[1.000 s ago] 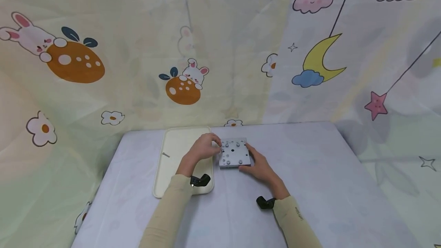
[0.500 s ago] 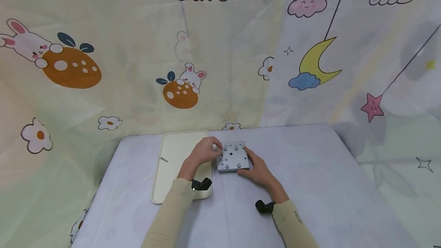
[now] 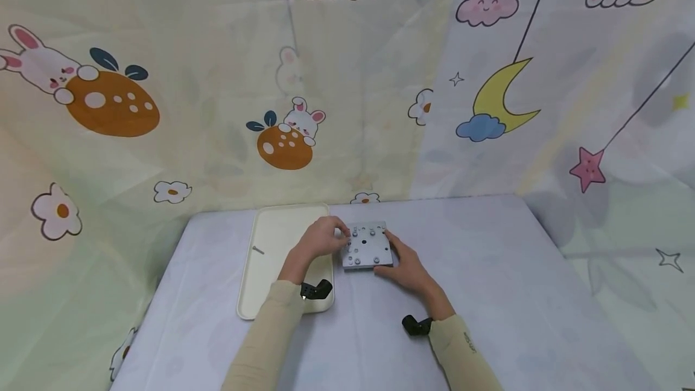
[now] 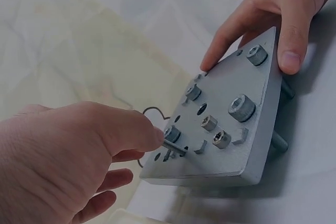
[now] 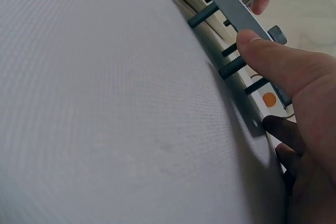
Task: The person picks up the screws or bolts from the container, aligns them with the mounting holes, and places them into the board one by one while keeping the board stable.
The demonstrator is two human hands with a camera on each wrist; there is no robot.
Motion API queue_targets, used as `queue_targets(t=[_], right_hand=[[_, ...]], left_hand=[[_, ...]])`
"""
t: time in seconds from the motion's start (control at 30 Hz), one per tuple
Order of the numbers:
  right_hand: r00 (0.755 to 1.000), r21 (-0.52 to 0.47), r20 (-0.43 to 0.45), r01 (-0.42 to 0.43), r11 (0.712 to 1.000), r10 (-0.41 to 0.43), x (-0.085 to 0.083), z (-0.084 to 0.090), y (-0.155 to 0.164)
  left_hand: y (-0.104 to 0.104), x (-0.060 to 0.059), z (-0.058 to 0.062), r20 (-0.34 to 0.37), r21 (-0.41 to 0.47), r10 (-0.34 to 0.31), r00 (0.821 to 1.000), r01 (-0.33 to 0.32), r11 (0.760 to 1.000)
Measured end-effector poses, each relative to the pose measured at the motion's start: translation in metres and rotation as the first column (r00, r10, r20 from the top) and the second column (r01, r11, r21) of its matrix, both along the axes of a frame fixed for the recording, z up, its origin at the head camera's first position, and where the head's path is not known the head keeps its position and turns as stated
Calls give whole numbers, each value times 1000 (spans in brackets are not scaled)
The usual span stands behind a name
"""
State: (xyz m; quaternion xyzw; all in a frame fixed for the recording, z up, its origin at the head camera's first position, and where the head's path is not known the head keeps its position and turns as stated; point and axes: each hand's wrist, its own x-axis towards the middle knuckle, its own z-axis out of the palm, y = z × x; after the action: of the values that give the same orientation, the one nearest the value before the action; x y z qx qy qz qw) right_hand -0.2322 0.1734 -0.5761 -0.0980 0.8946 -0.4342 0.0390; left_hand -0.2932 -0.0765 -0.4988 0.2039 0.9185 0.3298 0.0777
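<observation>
A square grey metal plate (image 3: 370, 250) stands on the table, with several socket-head bolts (image 4: 241, 107) set in its top. Threaded bolt shanks (image 5: 233, 68) project below it, as the right wrist view shows. My right hand (image 3: 406, 265) holds the plate, thumb on the near edge and fingers at the far right side. Over the plate's left part, my left hand (image 3: 321, 236) pinches a small screw (image 4: 175, 147) between thumb and fingers. The screw slants, its threaded end right at a hole in the plate; its head is hidden by the fingers.
A cream tray (image 3: 290, 213) lies left of the plate, partly under the left forearm. One loose screw (image 3: 257, 250) lies in it. A white cloth (image 3: 369, 330) covers the table, and a printed curtain (image 3: 358, 77) hangs behind.
The head view has shifted slightly. Both hands stay at the plate, the left still pinching the screw over its left part and the right still holding the plate.
</observation>
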Motion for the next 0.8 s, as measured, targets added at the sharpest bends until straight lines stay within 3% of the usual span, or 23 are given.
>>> queue_targets(t=[0.17,0.33,0.53,0.8], right_hand=[[999,-4,-33,-17,1000,17,0,-1,0],[1000,-1,-13,-8,1000,8,0,-1,1],[1000,4,-4,-1,1000,1,-3,-2,0],[999,1,-25,-24,1000,24,-3,-1,0]], left_hand=[[-4,2,-8,-22,-8,-5,1000,5,1000],[-13,8,-13,-55,-7,13,998,-14,1000],[-37,26,-16,-92,-7,62,994,-63,998],[-75,66,-22,-30,-6,165,986,-165,986]])
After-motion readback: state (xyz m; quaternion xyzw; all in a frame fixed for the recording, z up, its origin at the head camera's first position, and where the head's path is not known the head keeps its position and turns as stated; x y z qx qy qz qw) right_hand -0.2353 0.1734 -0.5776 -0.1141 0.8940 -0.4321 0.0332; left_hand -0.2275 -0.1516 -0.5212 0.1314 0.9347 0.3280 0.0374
